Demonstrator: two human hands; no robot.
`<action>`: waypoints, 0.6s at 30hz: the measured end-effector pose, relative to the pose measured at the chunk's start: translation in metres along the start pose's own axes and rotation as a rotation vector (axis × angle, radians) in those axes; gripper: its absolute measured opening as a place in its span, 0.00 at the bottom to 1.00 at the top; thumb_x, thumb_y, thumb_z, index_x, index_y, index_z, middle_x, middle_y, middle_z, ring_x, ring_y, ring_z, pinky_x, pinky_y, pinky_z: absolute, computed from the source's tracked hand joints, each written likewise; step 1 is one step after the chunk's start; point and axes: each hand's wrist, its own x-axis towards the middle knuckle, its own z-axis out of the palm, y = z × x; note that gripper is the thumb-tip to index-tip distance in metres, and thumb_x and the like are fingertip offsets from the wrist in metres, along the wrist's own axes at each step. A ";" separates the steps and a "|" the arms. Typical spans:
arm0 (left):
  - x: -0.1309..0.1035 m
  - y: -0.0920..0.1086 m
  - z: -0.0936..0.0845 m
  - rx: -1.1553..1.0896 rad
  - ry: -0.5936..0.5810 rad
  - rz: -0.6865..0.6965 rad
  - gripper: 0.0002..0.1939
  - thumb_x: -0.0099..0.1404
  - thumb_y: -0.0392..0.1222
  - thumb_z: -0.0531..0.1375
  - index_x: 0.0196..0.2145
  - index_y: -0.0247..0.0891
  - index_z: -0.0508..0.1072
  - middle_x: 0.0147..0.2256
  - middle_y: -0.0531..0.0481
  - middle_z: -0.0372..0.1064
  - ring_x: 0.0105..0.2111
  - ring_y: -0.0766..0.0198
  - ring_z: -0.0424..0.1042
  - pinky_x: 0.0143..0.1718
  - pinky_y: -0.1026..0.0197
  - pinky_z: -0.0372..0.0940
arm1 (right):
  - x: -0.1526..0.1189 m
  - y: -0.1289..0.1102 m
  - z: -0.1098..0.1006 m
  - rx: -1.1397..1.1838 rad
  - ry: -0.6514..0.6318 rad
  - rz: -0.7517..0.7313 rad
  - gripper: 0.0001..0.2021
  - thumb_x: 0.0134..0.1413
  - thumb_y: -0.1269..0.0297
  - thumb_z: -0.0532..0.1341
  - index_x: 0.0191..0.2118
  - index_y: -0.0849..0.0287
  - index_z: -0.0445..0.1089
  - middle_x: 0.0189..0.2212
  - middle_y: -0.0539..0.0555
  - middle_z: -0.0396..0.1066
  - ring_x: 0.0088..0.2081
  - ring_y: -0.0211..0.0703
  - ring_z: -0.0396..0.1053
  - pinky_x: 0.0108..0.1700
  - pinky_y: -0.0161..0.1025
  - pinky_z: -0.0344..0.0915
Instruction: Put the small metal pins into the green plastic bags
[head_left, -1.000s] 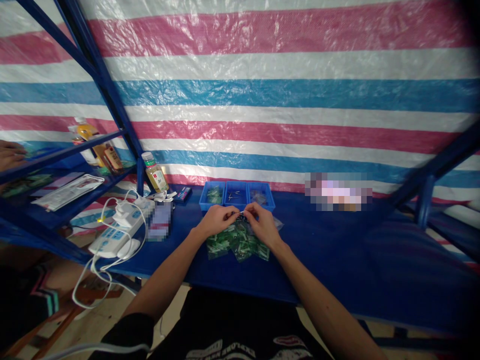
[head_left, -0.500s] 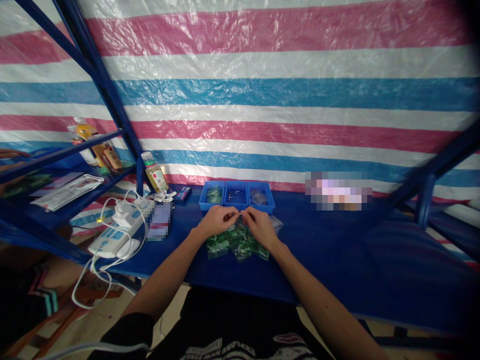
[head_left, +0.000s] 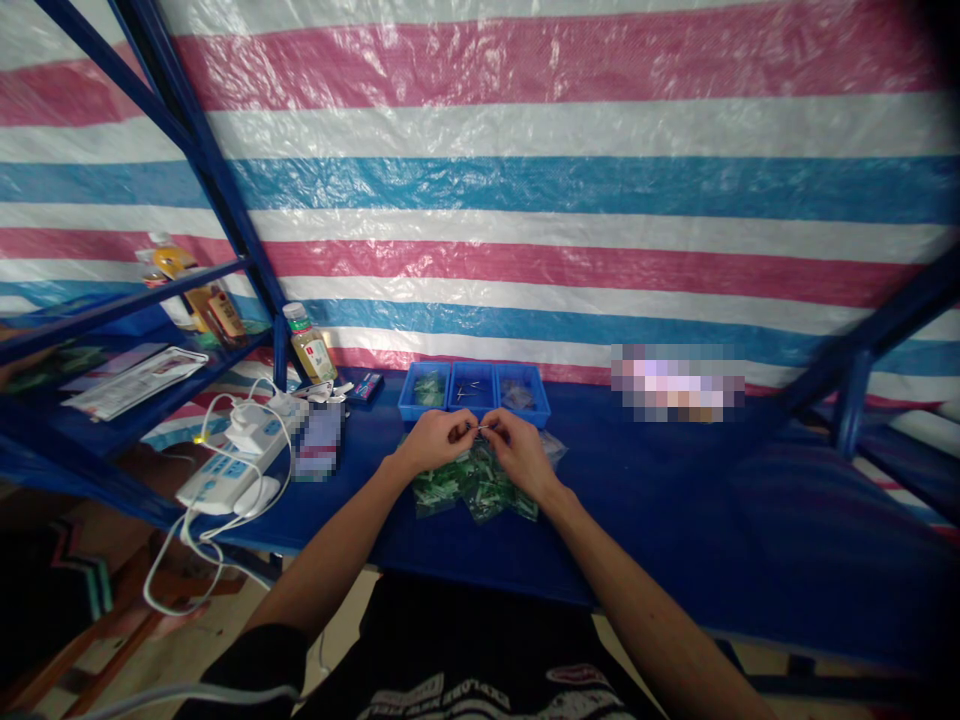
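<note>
My left hand (head_left: pixel 436 440) and my right hand (head_left: pixel 520 452) meet close together above the desk, both closed in a pinch. Between the fingertips a small thin metallic piece (head_left: pixel 484 428) shows, reaching from the right hand's fingers to the left's. A tiny dark bit sits at the left fingertips, too small to name. Under the hands lie clear plastic bags of green pieces (head_left: pixel 487 490). Just behind stand three joined blue bins (head_left: pixel 472 410): green pieces (head_left: pixel 429 388) in the left, a few thin metal pieces (head_left: pixel 468 388) in the middle, clear small pieces (head_left: pixel 517 393) in the right.
On the left lie a white power strip (head_left: pixel 206 485) with tangled cables, a blurred-out phone-like object (head_left: pixel 318 440), a drink bottle (head_left: pixel 310 345) and a small blue box (head_left: pixel 366 388). Blue frame posts (head_left: pixel 225 210) rise at the side. A pixelated item (head_left: pixel 675 385) lies at back right.
The fingertips have shifted slightly, and the thin metallic piece between them now shows more clearly. At the far left, another person's hand and leg have moved a little.
</note>
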 end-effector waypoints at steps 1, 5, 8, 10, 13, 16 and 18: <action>0.000 0.000 0.000 -0.001 0.000 0.001 0.06 0.69 0.40 0.57 0.36 0.38 0.73 0.21 0.58 0.64 0.22 0.70 0.63 0.28 0.68 0.55 | 0.000 -0.001 0.000 -0.004 -0.003 -0.001 0.04 0.61 0.67 0.59 0.38 0.56 0.71 0.32 0.51 0.74 0.34 0.44 0.69 0.37 0.38 0.61; 0.000 0.001 -0.001 0.011 -0.002 0.005 0.05 0.68 0.40 0.57 0.36 0.38 0.72 0.22 0.58 0.64 0.22 0.70 0.64 0.29 0.67 0.56 | -0.001 -0.003 0.000 -0.004 -0.012 -0.009 0.05 0.63 0.66 0.57 0.38 0.55 0.69 0.34 0.52 0.74 0.35 0.44 0.69 0.38 0.38 0.60; 0.000 0.001 -0.001 0.024 -0.002 0.003 0.06 0.69 0.40 0.57 0.37 0.38 0.73 0.22 0.58 0.64 0.22 0.70 0.64 0.28 0.67 0.55 | -0.001 -0.005 0.000 -0.017 -0.016 0.003 0.06 0.65 0.64 0.56 0.37 0.55 0.69 0.34 0.52 0.74 0.34 0.45 0.68 0.38 0.38 0.60; 0.000 0.001 -0.001 0.031 -0.007 -0.002 0.07 0.70 0.41 0.56 0.37 0.38 0.73 0.22 0.57 0.64 0.22 0.70 0.64 0.28 0.67 0.55 | -0.001 -0.006 0.000 -0.037 -0.020 0.013 0.07 0.66 0.62 0.55 0.37 0.55 0.69 0.33 0.52 0.74 0.34 0.45 0.68 0.37 0.38 0.59; -0.001 0.001 -0.001 0.041 -0.013 0.002 0.07 0.70 0.41 0.57 0.37 0.38 0.73 0.22 0.57 0.65 0.22 0.69 0.64 0.28 0.67 0.55 | 0.000 -0.006 -0.001 -0.070 -0.042 0.025 0.11 0.68 0.61 0.54 0.33 0.55 0.68 0.29 0.51 0.72 0.31 0.44 0.67 0.36 0.38 0.58; -0.001 0.000 -0.001 0.046 -0.016 0.001 0.07 0.70 0.40 0.57 0.37 0.38 0.74 0.22 0.57 0.66 0.23 0.69 0.65 0.29 0.67 0.55 | -0.001 -0.006 -0.001 -0.087 -0.080 0.039 0.15 0.69 0.60 0.53 0.30 0.55 0.66 0.25 0.49 0.69 0.28 0.43 0.66 0.34 0.37 0.56; -0.001 -0.001 -0.001 0.045 -0.018 -0.005 0.07 0.70 0.40 0.57 0.38 0.38 0.74 0.22 0.57 0.66 0.23 0.69 0.65 0.29 0.67 0.55 | -0.002 -0.006 -0.001 -0.095 -0.089 0.043 0.16 0.69 0.59 0.53 0.29 0.55 0.65 0.24 0.49 0.69 0.27 0.42 0.65 0.33 0.37 0.55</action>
